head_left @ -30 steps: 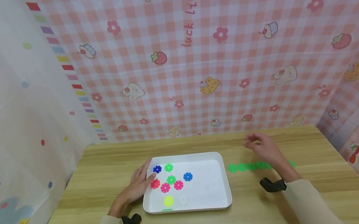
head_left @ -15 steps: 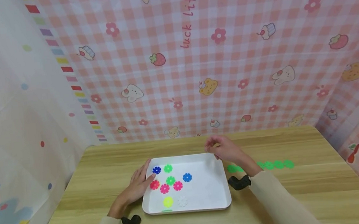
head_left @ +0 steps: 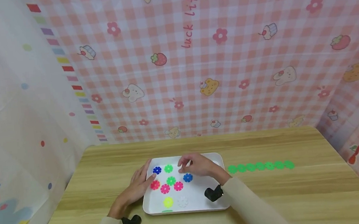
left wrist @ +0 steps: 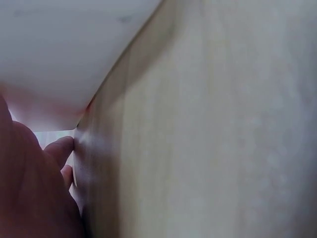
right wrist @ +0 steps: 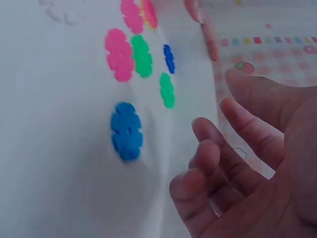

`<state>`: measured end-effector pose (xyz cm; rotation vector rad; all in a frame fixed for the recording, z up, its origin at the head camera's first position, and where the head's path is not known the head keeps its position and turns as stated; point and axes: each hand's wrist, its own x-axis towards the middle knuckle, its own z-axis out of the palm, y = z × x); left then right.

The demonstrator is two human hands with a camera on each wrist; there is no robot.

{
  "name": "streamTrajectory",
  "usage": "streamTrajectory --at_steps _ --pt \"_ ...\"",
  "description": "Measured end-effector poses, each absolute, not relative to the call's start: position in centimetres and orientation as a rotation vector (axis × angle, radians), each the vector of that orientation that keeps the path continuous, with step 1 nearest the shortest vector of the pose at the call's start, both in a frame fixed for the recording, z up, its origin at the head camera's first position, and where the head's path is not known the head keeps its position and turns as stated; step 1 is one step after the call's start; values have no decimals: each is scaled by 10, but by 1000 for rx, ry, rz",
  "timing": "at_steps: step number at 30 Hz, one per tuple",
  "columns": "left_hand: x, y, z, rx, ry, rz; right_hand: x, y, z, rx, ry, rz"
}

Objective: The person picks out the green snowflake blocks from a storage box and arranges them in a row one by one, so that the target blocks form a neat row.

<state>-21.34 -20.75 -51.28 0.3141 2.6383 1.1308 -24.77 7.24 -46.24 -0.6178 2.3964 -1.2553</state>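
Observation:
My left hand (head_left: 134,186) holds the left wall of a white tray (head_left: 195,193), thumb over the rim, fingers along the outside. In the left wrist view its fingertips (left wrist: 63,146) lie low beside the wall. Above the tray's back half hovers my right hand (head_left: 198,165), fingers loosely bent and holding nothing. Closest to it are a light blue snowflake disc (right wrist: 127,131) and a green snowflake disc (right wrist: 167,90). Pink discs (head_left: 165,188), another green disc (head_left: 171,180) and a dark blue disc (head_left: 157,170) lie on the tray's left side.
Right of the tray, several green discs (head_left: 260,166) form a row on the wooden table (head_left: 272,204). A yellow disc (head_left: 168,201) and a clear disc (head_left: 183,201) lie near the tray's front. A checked cloth (head_left: 248,83) hangs behind the table.
My right hand has swept left from over the green row, past the tray's right rim, to above the tray. The left hand has stayed at the tray's left wall.

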Motion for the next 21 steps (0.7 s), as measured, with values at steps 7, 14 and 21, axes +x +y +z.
streamTrajectory --at_steps 7,14,21 --pt "-214 -207 -512 313 2629 1129 -244 53 -478 -662 2385 -1185" --pt "-214 -207 -511 311 2629 1115 -242 41 -487 -612 2415 -1177" --pt "-213 -208 -512 305 2624 1121 -240 33 -490 -582 2484 -1078"
